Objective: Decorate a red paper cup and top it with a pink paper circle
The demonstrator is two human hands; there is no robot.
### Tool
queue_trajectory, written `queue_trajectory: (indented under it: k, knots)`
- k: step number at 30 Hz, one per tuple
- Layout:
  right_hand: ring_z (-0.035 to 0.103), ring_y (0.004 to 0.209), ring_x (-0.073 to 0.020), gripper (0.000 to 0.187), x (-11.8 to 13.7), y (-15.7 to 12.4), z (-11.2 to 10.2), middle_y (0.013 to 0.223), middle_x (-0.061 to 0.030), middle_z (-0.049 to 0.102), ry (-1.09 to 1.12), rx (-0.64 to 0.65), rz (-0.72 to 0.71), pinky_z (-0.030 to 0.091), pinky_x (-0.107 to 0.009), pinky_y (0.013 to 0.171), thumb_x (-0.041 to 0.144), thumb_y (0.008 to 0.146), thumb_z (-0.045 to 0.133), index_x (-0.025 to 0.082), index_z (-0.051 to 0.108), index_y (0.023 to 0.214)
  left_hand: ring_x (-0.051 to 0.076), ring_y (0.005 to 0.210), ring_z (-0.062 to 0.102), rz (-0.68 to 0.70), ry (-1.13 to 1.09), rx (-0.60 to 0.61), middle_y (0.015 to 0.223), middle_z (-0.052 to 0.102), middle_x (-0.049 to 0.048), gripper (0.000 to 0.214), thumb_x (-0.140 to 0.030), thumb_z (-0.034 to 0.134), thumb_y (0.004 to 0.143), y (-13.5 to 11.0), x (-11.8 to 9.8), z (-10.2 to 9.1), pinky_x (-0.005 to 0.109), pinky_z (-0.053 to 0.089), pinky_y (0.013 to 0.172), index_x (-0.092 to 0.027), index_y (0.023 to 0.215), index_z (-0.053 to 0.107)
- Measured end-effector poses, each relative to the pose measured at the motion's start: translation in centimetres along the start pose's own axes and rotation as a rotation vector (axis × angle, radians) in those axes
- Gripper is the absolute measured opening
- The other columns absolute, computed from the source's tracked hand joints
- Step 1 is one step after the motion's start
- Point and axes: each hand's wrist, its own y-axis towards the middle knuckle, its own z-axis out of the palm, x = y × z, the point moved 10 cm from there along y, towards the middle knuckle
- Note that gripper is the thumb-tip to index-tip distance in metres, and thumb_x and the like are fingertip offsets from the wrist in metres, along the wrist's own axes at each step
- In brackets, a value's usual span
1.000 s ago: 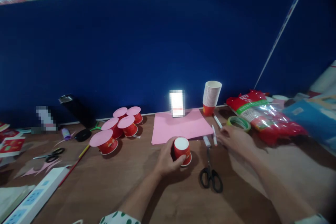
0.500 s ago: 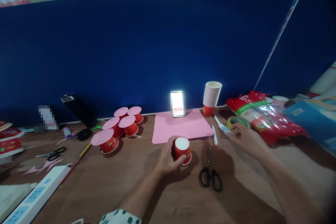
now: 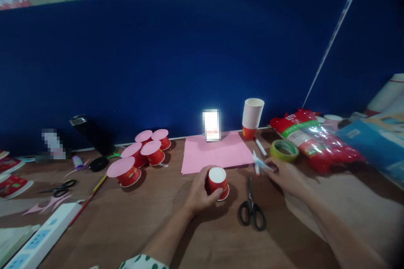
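Observation:
My left hand (image 3: pixel 202 193) is wrapped round a red paper cup (image 3: pixel 217 180), which stands upside down on the table with its white base up. Between the fingers of my right hand (image 3: pixel 285 174) is a slim white and light-blue tube (image 3: pixel 263 162), its narrow tip pointing left. The tube hangs just right of the pink paper sheets (image 3: pixel 217 151). Black-handled scissors (image 3: pixel 251 210) lie between my two forearms. One white pen (image 3: pixel 257 170) is partly covered by the tube; another white pen (image 3: pixel 261 146) lies behind it.
Several upturned cups topped with pink discs (image 3: pixel 121 167) stand at left. A stack of paper cups (image 3: pixel 253 115), a tape roll (image 3: pixel 284 151) and a red plastic pack (image 3: pixel 318 138) are at right. A power strip (image 3: pixel 44 235) lies front left, a dark bottle (image 3: pixel 91 134) farther back.
My right hand has moved left and toward me from beside the tape roll, carrying the tube. The tape roll and the rear pen now show more fully. My left hand keeps the cup.

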Motion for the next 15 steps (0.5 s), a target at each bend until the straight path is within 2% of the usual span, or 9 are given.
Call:
queue_trajectory:
  k: [3, 6, 8, 11, 15]
  knots:
    - [0.064, 0.069, -0.019, 0.019, 2.4, -1.2, 1.1, 0.08, -0.0046, 0.072, -0.01, 0.178, -0.106, 0.045, -0.026, 0.063, 0.026, 0.083, 0.05, 0.019, 0.066, 0.088, 0.025, 0.105, 0.059, 0.016, -0.016, 0.026, 0.115, 0.062, 0.0071, 0.055, -0.019, 0.068, 0.068, 0.1, -0.3, 0.3, 0.039, 0.046, 0.093, -0.021, 0.12, 0.05]
    - [0.062, 0.068, -0.0205, 0.018, 3.0, -1.8, 1.0, 0.078, -0.0043, 0.071, -0.142, 0.231, -0.118, 0.043, -0.028, 0.064, 0.021, 0.077, 0.054, 0.02, 0.068, 0.089, 0.024, 0.104, 0.059, 0.019, -0.013, 0.012, 0.114, 0.062, 0.0067, 0.056, -0.018, 0.068, 0.067, 0.1, -0.4, 0.2, 0.039, 0.046, 0.093, -0.021, 0.12, 0.051]
    - [0.064, 0.071, -0.0216, 0.02, 3.0, -1.8, 0.9, 0.082, -0.0047, 0.072, -0.164, 0.273, -0.099, 0.043, -0.029, 0.064, 0.025, 0.076, 0.058, 0.021, 0.069, 0.092, 0.024, 0.103, 0.059, 0.022, -0.012, 0.011, 0.113, 0.063, 0.0063, 0.054, -0.018, 0.067, 0.068, 0.1, -0.6, 0.2, 0.039, 0.046, 0.092, -0.021, 0.119, 0.051]
    - [0.065, 0.075, -0.0209, 0.022, 3.2, -0.8, 0.7, 0.086, -0.0059, 0.072, -0.172, 0.276, -0.064, 0.043, -0.027, 0.063, 0.031, 0.086, 0.052, 0.02, 0.07, 0.093, 0.024, 0.102, 0.059, 0.024, -0.006, 0.024, 0.112, 0.063, 0.0067, 0.052, -0.019, 0.067, 0.069, 0.1, -0.7, 0.3, 0.039, 0.046, 0.091, -0.02, 0.119, 0.052]
    - [0.065, 0.083, -0.0224, 0.031, 4.2, 0.9, 1.4, 0.091, -0.0117, 0.07, -0.441, 0.246, -0.13, 0.042, -0.027, 0.066, 0.02, 0.092, 0.042, 0.017, 0.071, 0.083, 0.025, 0.103, 0.059, 0.037, -0.006, 0.016, 0.114, 0.062, 0.0076, 0.054, -0.02, 0.067, 0.069, 0.1, -0.7, 0.1, 0.04, 0.046, 0.091, -0.02, 0.12, 0.051]
